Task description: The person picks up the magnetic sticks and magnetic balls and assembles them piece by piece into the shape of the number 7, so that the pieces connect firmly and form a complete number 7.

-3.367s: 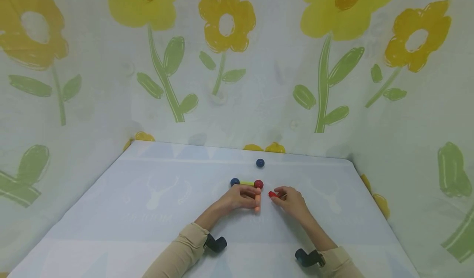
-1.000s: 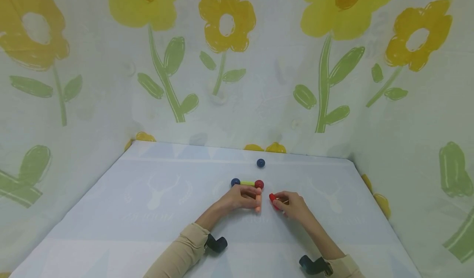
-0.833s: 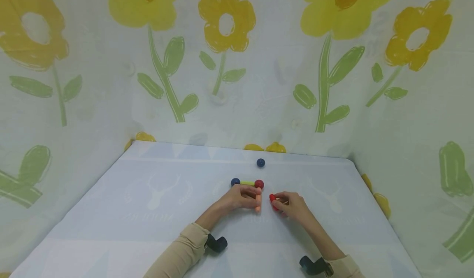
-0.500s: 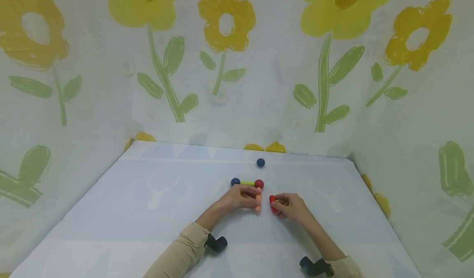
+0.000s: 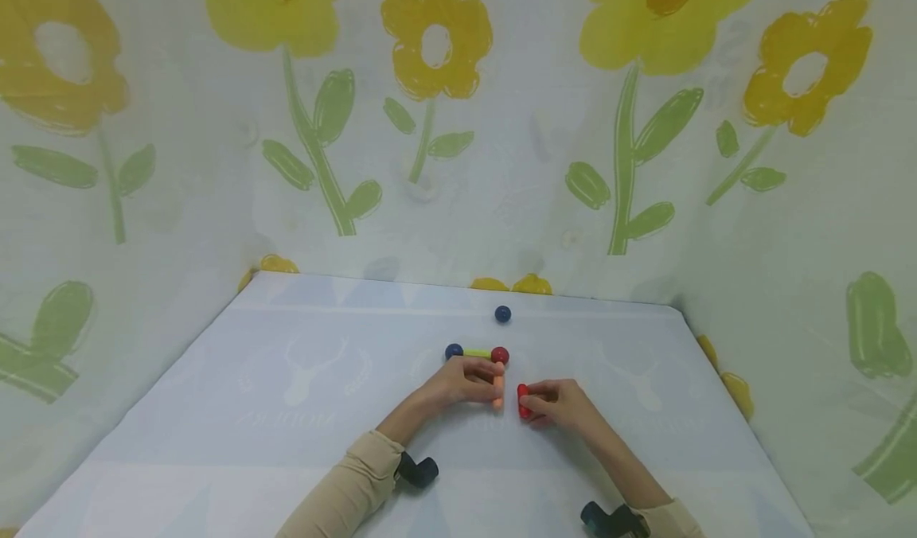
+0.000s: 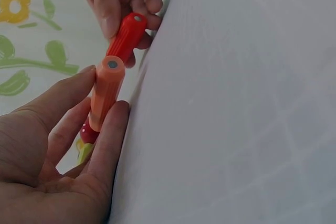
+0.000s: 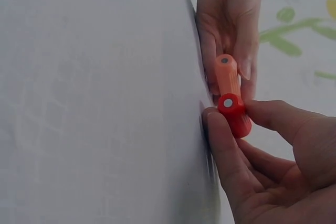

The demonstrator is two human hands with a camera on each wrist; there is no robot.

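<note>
Basically left hand (image 5: 458, 383) is pinching the orange rod (image 6: 107, 93), right hand (image 5: 566, 404) the red rod (image 7: 235, 116), fingers closed to rod width, both well inside the bench (image 5: 236, 426) edges; sideways slip could be knocking orange off red ball (image 5: 500, 355).

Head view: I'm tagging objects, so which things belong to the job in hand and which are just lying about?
Probably in the job:
orange stick, pinched by the left fingers;
red stick, pinched by the right fingers;
red ball, yellow-green stick and nearer blue ball, lined up beside them.

Lying about:
farther blue ball, apart, possibly a spare.
</note>
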